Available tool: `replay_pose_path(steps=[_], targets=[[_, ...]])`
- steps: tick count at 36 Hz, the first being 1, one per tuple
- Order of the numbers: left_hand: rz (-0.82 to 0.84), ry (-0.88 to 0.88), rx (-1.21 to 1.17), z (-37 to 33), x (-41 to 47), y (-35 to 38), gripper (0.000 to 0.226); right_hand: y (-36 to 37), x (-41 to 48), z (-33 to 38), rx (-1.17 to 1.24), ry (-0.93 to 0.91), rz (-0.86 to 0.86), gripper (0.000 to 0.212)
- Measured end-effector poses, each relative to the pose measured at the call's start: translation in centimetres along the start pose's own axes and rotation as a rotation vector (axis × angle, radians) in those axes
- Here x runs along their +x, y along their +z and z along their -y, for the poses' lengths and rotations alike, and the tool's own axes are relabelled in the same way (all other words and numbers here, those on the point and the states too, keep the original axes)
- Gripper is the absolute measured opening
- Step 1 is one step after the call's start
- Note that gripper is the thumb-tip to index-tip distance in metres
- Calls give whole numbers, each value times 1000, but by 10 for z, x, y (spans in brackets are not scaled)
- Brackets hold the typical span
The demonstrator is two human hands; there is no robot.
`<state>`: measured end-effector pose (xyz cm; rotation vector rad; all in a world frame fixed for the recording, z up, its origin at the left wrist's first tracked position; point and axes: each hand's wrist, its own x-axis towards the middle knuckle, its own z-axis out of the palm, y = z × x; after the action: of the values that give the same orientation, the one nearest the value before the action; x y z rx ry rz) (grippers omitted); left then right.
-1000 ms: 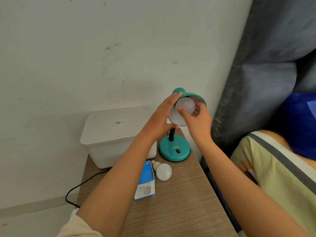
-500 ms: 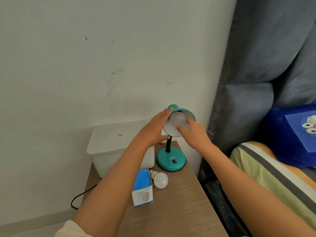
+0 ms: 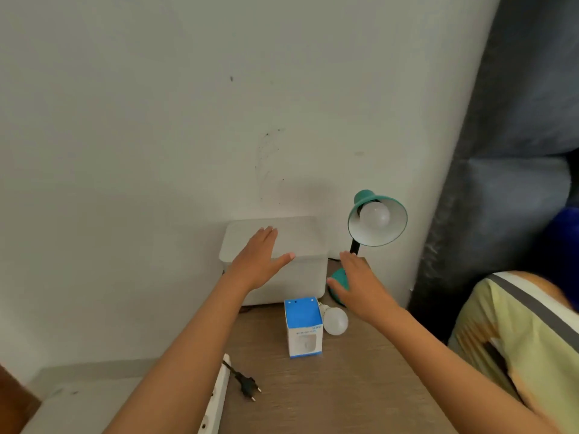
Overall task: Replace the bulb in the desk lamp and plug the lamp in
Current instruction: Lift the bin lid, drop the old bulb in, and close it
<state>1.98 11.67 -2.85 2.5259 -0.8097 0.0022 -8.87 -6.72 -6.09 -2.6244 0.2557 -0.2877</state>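
The teal desk lamp [image 3: 379,219] stands at the far right of the wooden table, its shade tipped toward me with a white bulb [image 3: 374,214] seated in it. Another white bulb [image 3: 335,321] lies on the table beside a blue and white bulb box [image 3: 304,328]. The lamp's black plug [image 3: 249,386] lies loose near the front, next to a white power strip [image 3: 217,399]. My left hand [image 3: 258,261] hovers flat and empty in front of the white bin. My right hand [image 3: 360,283] is spread, empty, in front of the lamp's base.
A lidded white plastic bin [image 3: 282,236] sits against the wall behind the box. A dark grey curtain [image 3: 507,151] hangs to the right. A person in a yellow striped shirt [image 3: 526,333] is at the right edge. The wooden table [image 3: 344,386] ends at the left by the power strip.
Both hands have let go of the lamp shade and bulb and dropped lower, fingers spread. The view has pulled back, showing the plug and power strip.
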Motion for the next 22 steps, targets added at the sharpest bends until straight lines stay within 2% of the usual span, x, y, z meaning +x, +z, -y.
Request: replay_pose_path(steps=[8,13,17,22], targets=[[-74,-257,-160,80,-9,1,88,38,45,0,107,90,65,78],[-90,-338,-317,111,-1,11,100,49,71,-1,276,139,-5,84],[-123,-253,-518,119,10,21,73,56,83,-4,404,134,-92,79],[-208,-197,-656,134,17,35,63,66,88,-12,501,136,-169,79]])
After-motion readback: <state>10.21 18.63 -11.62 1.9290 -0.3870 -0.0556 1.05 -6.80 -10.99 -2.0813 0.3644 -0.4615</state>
